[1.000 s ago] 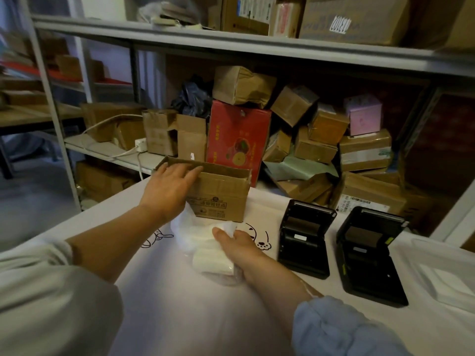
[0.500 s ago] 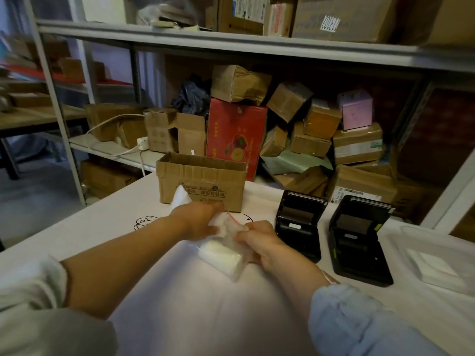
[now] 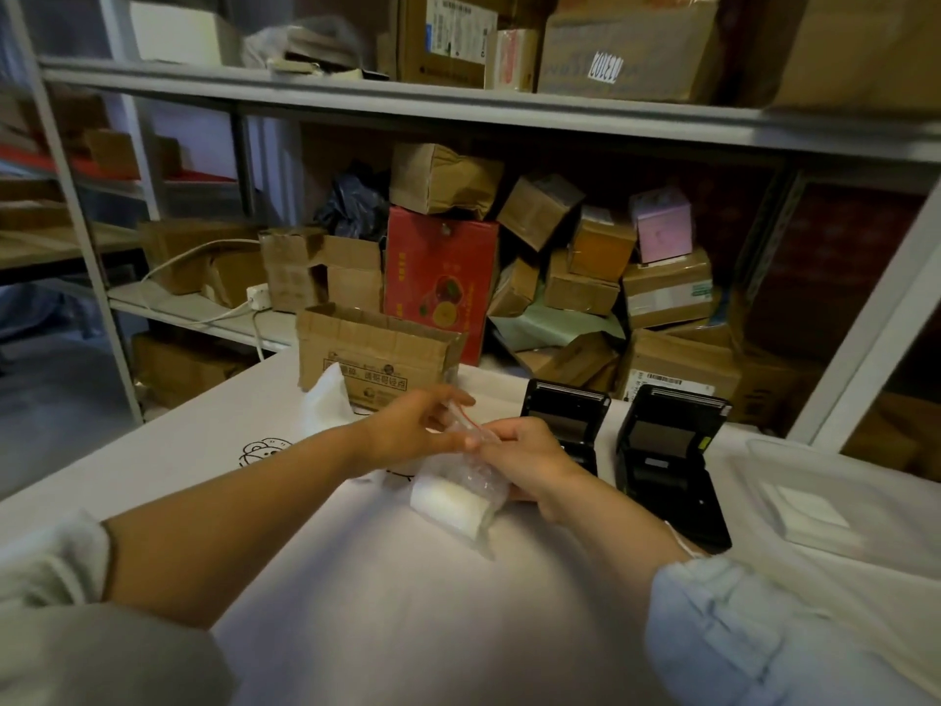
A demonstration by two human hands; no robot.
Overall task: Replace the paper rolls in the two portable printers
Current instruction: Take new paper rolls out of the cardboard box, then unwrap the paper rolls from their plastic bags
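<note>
A person's 2 bare hands work at the top of a clear plastic zip bag [image 3: 461,481] holding a white paper roll [image 3: 448,504], at the middle of a table covered in white cloth [image 3: 407,603]. The left hand [image 3: 407,430] has its thumb and fingers curled onto the bag's red-lined mouth, pinching it from the left. The right hand [image 3: 524,456] grips the same mouth from the right, fingers bent over the plastic. The roll lies on its side low in the bag, just near of both hands.

Just right of the right hand sit 2 black portable printers, lids raised: the left printer [image 3: 565,420], partly hidden behind the right hand, and the right printer [image 3: 667,456] beside it. Whether any paper sits in their bays cannot be told.

On the far side of the table stands an open brown cardboard box [image 3: 377,356], with a crumpled white plastic bag [image 3: 326,400] at its near left corner. At the right edge lies a clear plastic tray [image 3: 814,491]. Behind the table, grey metal shelving [image 3: 458,109] is stacked with brown cartons, a red printed carton [image 3: 440,282] and a small pink box [image 3: 662,231].
</note>
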